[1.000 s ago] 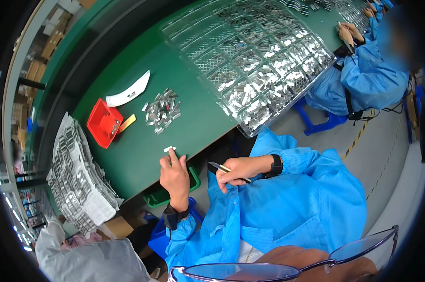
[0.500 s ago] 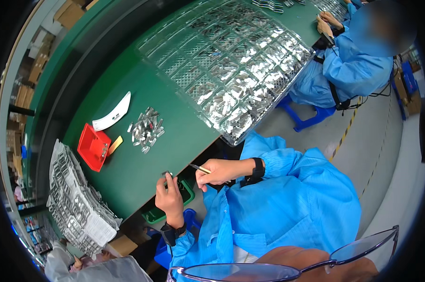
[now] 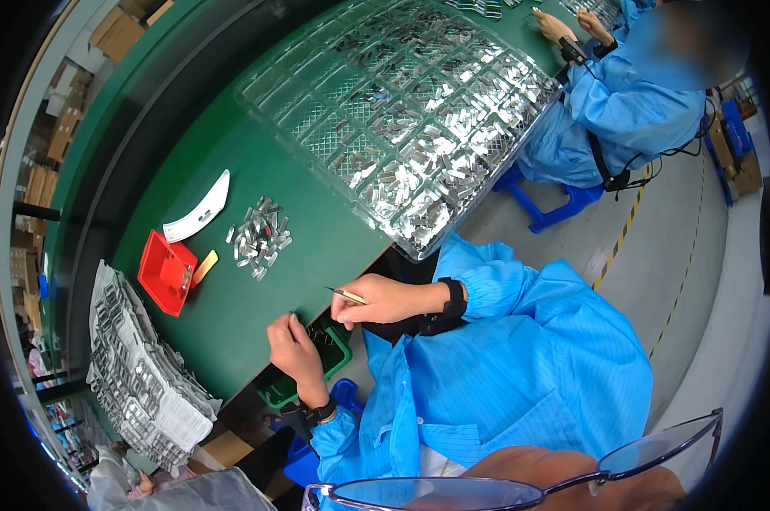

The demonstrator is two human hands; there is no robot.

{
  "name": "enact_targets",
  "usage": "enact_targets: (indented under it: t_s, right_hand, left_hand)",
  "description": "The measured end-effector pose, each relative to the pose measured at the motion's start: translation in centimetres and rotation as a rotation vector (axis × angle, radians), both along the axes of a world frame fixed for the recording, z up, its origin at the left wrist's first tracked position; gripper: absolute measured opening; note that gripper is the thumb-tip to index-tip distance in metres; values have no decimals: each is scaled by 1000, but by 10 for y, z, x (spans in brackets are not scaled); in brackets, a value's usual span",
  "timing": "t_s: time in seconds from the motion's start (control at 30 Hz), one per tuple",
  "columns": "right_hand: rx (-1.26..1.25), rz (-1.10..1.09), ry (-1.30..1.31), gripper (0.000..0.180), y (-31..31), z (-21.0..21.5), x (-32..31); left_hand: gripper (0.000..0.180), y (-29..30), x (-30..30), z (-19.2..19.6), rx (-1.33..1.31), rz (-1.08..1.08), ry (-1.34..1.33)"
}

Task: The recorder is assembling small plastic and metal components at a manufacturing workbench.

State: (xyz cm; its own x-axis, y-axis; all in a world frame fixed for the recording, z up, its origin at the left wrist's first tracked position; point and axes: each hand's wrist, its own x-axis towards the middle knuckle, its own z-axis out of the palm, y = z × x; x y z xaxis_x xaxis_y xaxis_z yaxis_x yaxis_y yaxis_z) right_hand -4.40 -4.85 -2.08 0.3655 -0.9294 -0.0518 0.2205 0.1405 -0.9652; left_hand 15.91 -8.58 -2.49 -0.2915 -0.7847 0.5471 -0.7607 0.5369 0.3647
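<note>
My right hand (image 3: 383, 300) grips slim tweezers (image 3: 346, 295) whose tip points left over the green table (image 3: 231, 315). My left hand (image 3: 293, 349) rests at the table's near edge with its fingers curled; whether a small part is pinched in the fingertips I cannot tell. A loose pile of small silver metal parts (image 3: 259, 238) lies farther out on the table, apart from both hands. A green bin (image 3: 317, 366) sits under the table edge, just below my hands.
A red tray (image 3: 166, 272) with a yellow tag beside it stands left of the pile, and a white curved strip (image 3: 199, 209) lies behind. Large clear blister trays (image 3: 402, 111) of metal parts cover the far table. Stacked trays (image 3: 138, 375) lie at left. A co-worker in blue (image 3: 632, 102) works at the far end.
My left hand has dropped from a raised position, where it held a small pale piece, down to the table edge. My right hand with the tweezers moved left, closer to it.
</note>
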Motion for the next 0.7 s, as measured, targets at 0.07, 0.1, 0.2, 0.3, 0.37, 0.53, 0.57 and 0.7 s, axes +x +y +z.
enact_targets:
  t_s: [0.07,0.1,0.2,0.3,0.37,0.53,0.57,0.7]
  right_hand:
    - [-233,-124,162,30,-8,13,2]
    - [-234,-122,161,30,-11,17,5]
    - [-615,-234,490,38,-17,23,12]
    - [-614,-177,502,38,-20,25,13]
    - [-563,-158,401,29,-20,24,12]
    - [-502,-169,286,19,-18,21,12]
    - [-551,-163,247,18,-20,21,20]
    - [-375,-229,278,17,-18,18,12]
  left_hand:
    - [8,2,-3,0,137,11,173]
    - [9,4,-5,0,273,23,346]
    - [12,16,-18,17,871,-34,1036]
    - [11,24,-28,25,1042,-106,1237]
    - [13,24,-25,23,1068,-144,1261]
    - [14,30,-25,28,1237,-129,1289]
    - [15,36,-23,37,1228,-41,1328]
    - [15,29,-39,40,1296,-12,1340]
